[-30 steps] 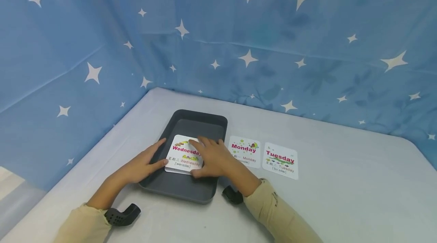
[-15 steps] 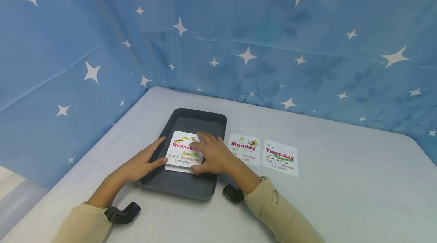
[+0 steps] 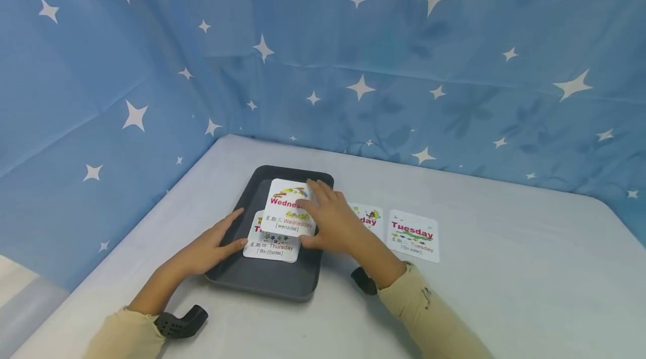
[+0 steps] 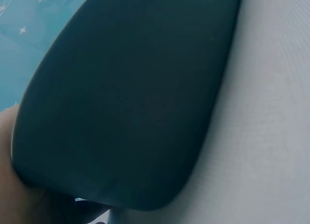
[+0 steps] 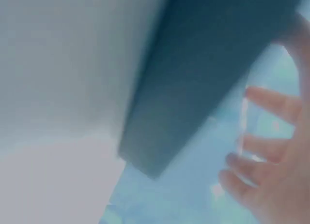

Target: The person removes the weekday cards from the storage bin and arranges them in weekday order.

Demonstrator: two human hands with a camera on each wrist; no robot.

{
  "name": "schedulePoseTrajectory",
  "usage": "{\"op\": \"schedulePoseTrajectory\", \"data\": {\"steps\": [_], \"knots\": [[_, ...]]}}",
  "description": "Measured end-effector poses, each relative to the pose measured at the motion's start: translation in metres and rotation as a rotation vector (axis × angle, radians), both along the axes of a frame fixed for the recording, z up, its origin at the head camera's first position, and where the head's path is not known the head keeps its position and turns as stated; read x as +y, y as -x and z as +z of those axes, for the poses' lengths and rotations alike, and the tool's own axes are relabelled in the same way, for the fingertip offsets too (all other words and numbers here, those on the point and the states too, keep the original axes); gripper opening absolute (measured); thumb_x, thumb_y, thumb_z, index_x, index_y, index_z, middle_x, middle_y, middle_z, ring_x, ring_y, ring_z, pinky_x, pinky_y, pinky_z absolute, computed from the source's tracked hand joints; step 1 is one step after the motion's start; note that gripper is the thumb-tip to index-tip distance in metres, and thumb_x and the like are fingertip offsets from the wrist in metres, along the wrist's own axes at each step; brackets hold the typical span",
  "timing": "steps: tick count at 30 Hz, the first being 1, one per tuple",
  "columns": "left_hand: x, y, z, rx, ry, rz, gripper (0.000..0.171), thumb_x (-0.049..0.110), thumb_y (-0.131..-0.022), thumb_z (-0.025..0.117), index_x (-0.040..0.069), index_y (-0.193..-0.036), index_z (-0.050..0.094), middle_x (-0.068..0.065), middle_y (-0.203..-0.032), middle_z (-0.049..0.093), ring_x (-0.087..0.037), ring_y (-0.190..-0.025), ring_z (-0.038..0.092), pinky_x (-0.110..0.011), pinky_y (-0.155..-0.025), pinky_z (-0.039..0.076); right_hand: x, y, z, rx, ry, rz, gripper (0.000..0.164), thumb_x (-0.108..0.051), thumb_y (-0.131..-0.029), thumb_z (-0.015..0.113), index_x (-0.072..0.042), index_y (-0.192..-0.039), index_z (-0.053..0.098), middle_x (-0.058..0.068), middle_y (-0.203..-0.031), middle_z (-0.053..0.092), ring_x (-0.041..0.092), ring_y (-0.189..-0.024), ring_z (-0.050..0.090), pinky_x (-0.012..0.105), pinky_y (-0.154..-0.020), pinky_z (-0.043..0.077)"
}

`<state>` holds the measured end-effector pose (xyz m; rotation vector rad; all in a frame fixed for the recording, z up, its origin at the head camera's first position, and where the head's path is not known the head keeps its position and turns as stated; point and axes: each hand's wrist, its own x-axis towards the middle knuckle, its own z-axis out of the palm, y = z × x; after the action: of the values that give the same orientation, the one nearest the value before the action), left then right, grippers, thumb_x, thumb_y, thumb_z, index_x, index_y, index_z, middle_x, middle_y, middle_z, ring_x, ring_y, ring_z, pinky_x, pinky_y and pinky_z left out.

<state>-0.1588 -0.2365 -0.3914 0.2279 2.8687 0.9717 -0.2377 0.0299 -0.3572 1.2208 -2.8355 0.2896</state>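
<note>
In the head view, my right hand (image 3: 330,219) holds the Wednesday card (image 3: 287,214) by its right side, thumb at the lower edge and fingers at the upper corner. That card is raised over the dark grey tray (image 3: 267,280) and partly covers the Thursday card (image 3: 272,251) lying inside. My left hand (image 3: 204,249) lies over the tray's left rim with fingers extended, its thumb tip at the Thursday card's left edge. The right wrist view is blurred, showing the right hand's fingers (image 5: 269,108) beyond the tray's side. Mostly the tray's outer wall (image 4: 126,103) fills the left wrist view.
Right of the tray, the Monday card (image 3: 370,219) lies on the white tabletop (image 3: 504,269), partly hidden by my right hand. Beside it is the Tuesday card (image 3: 413,235). A blue star-patterned curtain (image 3: 404,95) borders the table at the back and left.
My right hand has lifted the Wednesday card and shifted it up and rightward, uncovering part of the Thursday card. The left hand has stayed at the tray's left rim.
</note>
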Motion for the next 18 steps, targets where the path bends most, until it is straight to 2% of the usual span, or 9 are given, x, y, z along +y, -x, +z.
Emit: {"op": "schedulePoseTrajectory", "data": {"steps": [3, 8, 18], "knots": [[0.001, -0.001, -0.003, 0.017, -0.011, 0.002, 0.073, 0.040, -0.092, 0.049, 0.002, -0.145, 0.017, -0.029, -0.147, 0.020, -0.048, -0.133, 0.019, -0.063, -0.102, 0.023, 0.021, 0.002, 0.005, -0.004, 0.019, -0.046, 0.063, -0.047, -0.075, 0.066, -0.023, -0.131, 0.049, 0.010, -0.150, 0.024, 0.030, -0.137, 0.024, 0.048, -0.108, 0.028], [-0.001, -0.003, -0.003, 0.008, -0.010, 0.002, 0.073, 0.040, -0.092, 0.050, 0.001, -0.145, 0.017, -0.029, -0.146, 0.019, -0.049, -0.132, 0.020, -0.064, -0.102, 0.023, 0.049, 0.004, -0.007, -0.066, 0.041, -0.057, 0.060, -0.045, -0.074, 0.066, -0.023, -0.129, 0.052, 0.011, -0.148, 0.028, 0.032, -0.133, 0.032, 0.050, -0.106, 0.031], [0.003, -0.002, 0.000, 0.007, -0.011, -0.001, 0.073, 0.040, -0.092, 0.049, 0.002, -0.145, 0.016, -0.028, -0.147, 0.019, -0.049, -0.133, 0.019, -0.064, -0.101, 0.023, 0.076, 0.008, -0.012, -0.043, 0.022, -0.045, 0.059, -0.047, -0.073, 0.065, -0.025, -0.126, 0.054, 0.012, -0.144, 0.036, 0.033, -0.127, 0.041, 0.051, -0.101, 0.037]]}}
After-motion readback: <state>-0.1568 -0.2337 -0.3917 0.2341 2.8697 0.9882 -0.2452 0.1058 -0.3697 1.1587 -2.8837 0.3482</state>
